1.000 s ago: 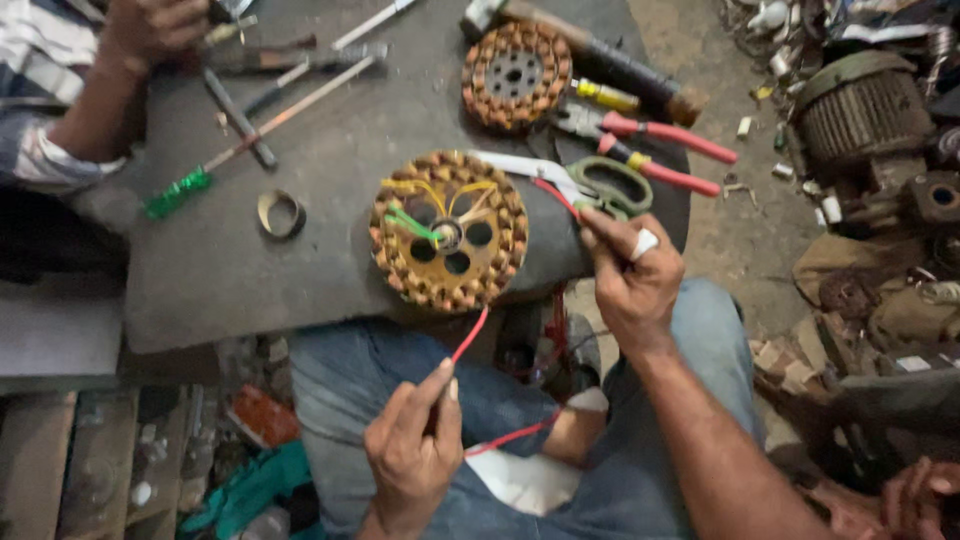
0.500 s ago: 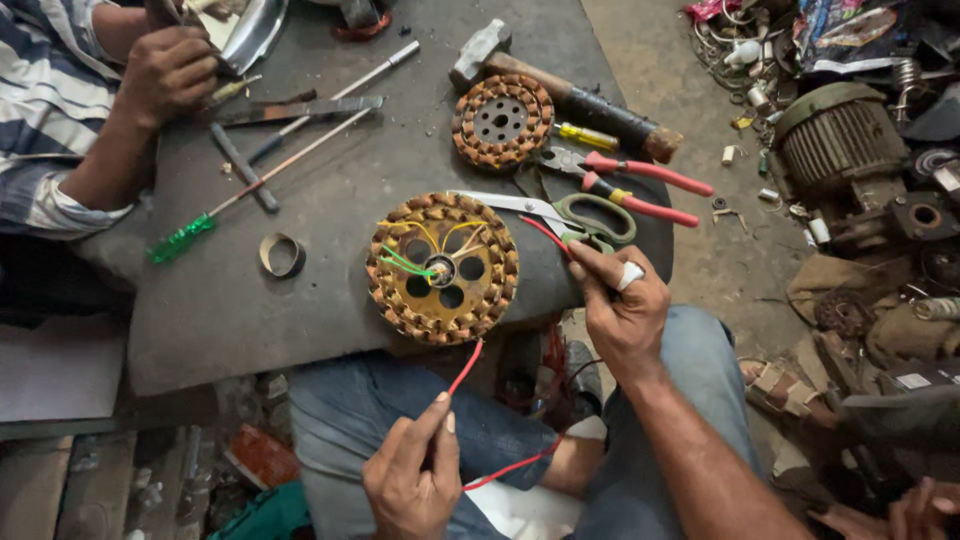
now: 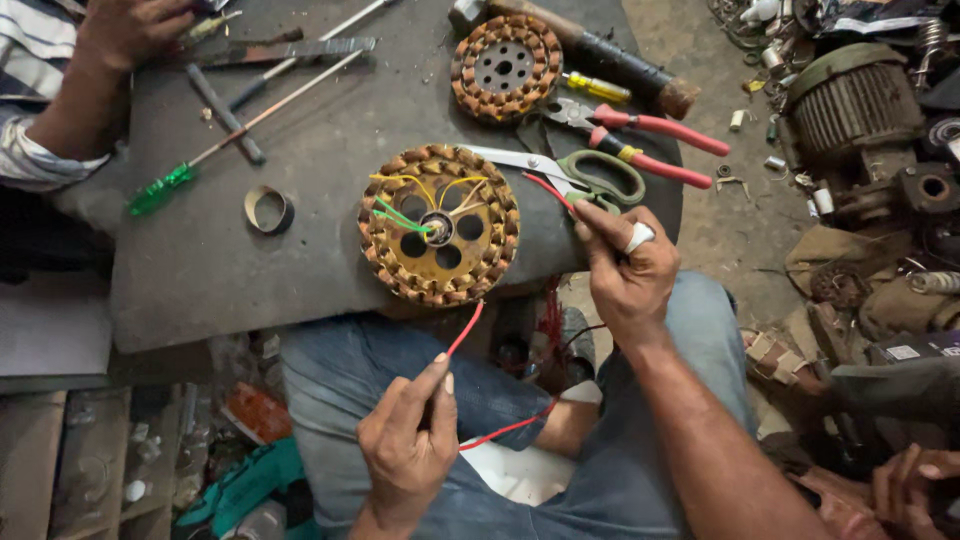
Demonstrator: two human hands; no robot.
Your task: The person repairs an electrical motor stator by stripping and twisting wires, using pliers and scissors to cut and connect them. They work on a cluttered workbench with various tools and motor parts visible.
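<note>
At the near edge of the dark grey metal work plate (image 3: 250,290) lies a round copper-wound stator with yellow and green leads (image 3: 438,223), and a thin red insulated wire (image 3: 466,328) runs from under its near rim down over the edge. Below the plate, the left hand (image 3: 408,450) has thumb and forefinger pinched together on this wire. Beside the plate's near right corner, the right hand (image 3: 628,265) has its fingers closed on a second red wire end (image 3: 548,190), just beside the green-handled scissors (image 3: 570,172).
</note>
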